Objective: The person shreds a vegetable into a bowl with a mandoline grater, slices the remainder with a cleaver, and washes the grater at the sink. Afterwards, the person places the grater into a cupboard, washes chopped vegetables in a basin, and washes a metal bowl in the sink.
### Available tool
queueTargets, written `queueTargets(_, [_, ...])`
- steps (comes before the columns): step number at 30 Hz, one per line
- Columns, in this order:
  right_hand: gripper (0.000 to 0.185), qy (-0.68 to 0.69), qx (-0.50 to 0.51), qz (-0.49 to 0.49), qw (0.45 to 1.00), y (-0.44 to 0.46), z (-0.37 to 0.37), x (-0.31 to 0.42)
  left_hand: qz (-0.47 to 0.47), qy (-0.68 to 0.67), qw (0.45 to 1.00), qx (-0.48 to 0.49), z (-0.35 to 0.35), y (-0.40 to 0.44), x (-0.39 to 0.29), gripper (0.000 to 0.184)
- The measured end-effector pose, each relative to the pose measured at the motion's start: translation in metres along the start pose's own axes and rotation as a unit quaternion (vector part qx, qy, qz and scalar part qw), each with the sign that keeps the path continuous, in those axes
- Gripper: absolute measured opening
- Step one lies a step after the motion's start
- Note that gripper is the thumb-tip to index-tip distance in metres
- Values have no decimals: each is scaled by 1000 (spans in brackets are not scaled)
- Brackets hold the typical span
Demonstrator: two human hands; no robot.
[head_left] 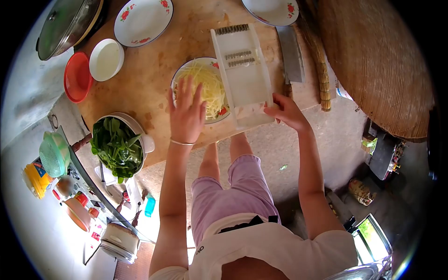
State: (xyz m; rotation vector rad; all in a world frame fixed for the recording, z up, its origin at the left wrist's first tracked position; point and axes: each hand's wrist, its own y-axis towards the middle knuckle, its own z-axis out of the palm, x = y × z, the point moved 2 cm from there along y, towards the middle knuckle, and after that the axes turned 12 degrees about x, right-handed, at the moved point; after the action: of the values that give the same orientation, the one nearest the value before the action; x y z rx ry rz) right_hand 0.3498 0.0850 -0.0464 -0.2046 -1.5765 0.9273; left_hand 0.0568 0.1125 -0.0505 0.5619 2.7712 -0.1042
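A white plastic grater (245,77) with rows of metal teeth lies tilted across the right side of a flower-patterned plate (214,120). My right hand (290,112) is closed on the grater's near right corner. On the plate sits a heap of pale yellow shreds (205,81), like shredded potato. My left hand (186,112) is open, fingers spread, over the left part of the heap; whether the fingertips touch the shreds I cannot tell.
A pot of leafy greens (116,145) stands at the table's left edge. Beyond it are a red basket (78,77), a white bowl (106,59), a lidded pan (63,28) and an enamel plate (143,22). A cleaver (291,53) lies right of the grater, below another plate (273,10).
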Motion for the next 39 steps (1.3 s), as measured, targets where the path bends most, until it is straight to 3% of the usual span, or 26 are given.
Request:
queueTargets(3, [25,19,16,-2,1000,7,9,-13,63,-14,996,57,11,-4,-5,43])
queueTargets(5, [25,31,23,0,999,16,20,-21,7,-48,998,-28,-2,-18,-7,44])
queueTargets(6, [25,48,31,6,998,17,27,-26,7,-50,998,-26,-5,-28,-12,44])
queueTargets(9, [17,32,58,29,997,21,40,-34,67,-80,994,19,-7,-52,-29,46])
queueTargets(11, [18,34,58,17,998,23,44,-41,158,-91,981,70,5,-63,-49,49])
queueTargets(14, [21,25,43,3,999,21,48,-38,176,-107,974,92,21,-64,-63,51])
queueTargets(16, [26,156,-36,34,986,14,41,-39,166,-106,976,92,25,-61,-67,51])
queueTargets(21, [36,280,-30,-32,959,-15,33,-21,141,-84,984,73,37,-63,-64,47])
queueTargets(23, [46,231,-44,-95,967,-15,36,-6,137,-65,988,44,43,-66,-62,44])
queueTargets(27, [48,142,-46,-114,982,20,48,23,114,-95,989,14,41,-62,-59,41])
queueTargets(29, [44,-7,-72,-144,987,44,57,33,103,-118,988,5,41,-61,-58,40])
queueTargets(30, [44,-9,-71,-144,987,52,63,39,101,-119,988,4,42,-61,-58,40])
queueTargets(32, [36,-245,-183,-226,925,60,72,59,95,-149,984,1,46,-60,-58,38])
queueTargets(33, [36,-250,-180,-226,924,65,75,61,91,-151,984,-3,46,-60,-58,38])
queueTargets(35, [35,-363,-233,-292,854,72,85,66,90,-156,984,6,46,-62,-57,37])
queueTargets(36, [35,-366,-226,-294,853,75,90,68,83,-157,984,3,45,-61,-55,37])
queueTargets(38, [32,-521,-267,-205,785,78,99,71,88,-168,982,7,43,-62,-55,36])
queueTargets(39, [32,-523,-264,-207,783,81,101,73,85,-169,982,5,43,-62,-54,36])
